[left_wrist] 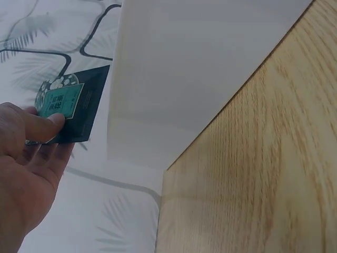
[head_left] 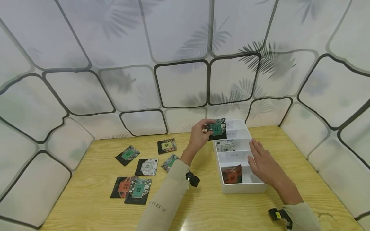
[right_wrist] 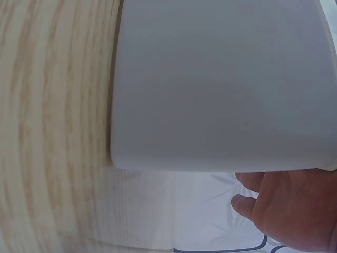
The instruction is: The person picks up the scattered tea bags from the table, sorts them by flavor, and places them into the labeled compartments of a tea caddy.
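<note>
Between thumb and fingers, my left hand (head_left: 199, 134) pinches a flat black packet with a green label (head_left: 218, 129). The packet is above the far left part of a white divided box (head_left: 244, 188). The left wrist view shows the thumb pressing the label side of the packet, beside the box's wall (left_wrist: 174, 79). My right hand (head_left: 266, 163) lies with straight fingers along the right rim of the box. In the box, a red-labelled packet (head_left: 232, 175) leans in the nearest compartment, and a white-patterned packet (head_left: 225, 146) stands in one further back.
On the wooden table (head_left: 202, 208) left of the box lie several packets, among them a yellow-labelled one (head_left: 167, 146), a white one (head_left: 146, 167) and a green-labelled one (head_left: 138, 191) overlapping a red-labelled one (head_left: 122, 187). Patterned fabric walls (head_left: 182, 83) enclose the table.
</note>
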Available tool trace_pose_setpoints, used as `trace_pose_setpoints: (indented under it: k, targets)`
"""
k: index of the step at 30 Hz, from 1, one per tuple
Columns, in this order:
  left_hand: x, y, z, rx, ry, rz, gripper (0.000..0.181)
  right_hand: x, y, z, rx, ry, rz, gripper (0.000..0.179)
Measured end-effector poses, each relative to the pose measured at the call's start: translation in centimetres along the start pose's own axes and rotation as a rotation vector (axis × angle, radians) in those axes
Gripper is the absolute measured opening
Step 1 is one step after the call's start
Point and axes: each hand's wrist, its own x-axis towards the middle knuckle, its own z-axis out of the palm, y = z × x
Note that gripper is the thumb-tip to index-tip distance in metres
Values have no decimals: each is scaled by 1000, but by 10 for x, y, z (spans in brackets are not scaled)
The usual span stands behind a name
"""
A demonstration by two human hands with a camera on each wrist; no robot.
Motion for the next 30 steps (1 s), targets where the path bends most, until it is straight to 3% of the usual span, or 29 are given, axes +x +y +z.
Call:
trace_pose_setpoints:
  k: [16, 25, 30]
  targets:
    - [20, 2, 23, -23, 26, 10, 40, -1, 1, -1, -4, 0, 10, 64]
    - [21, -7, 34, 10, 48, 21, 39, -1, -1, 2, -4, -2, 14, 64]
    - [19, -11, 36, 18, 14, 8, 39, 0, 0, 1, -14, -1, 11, 64]
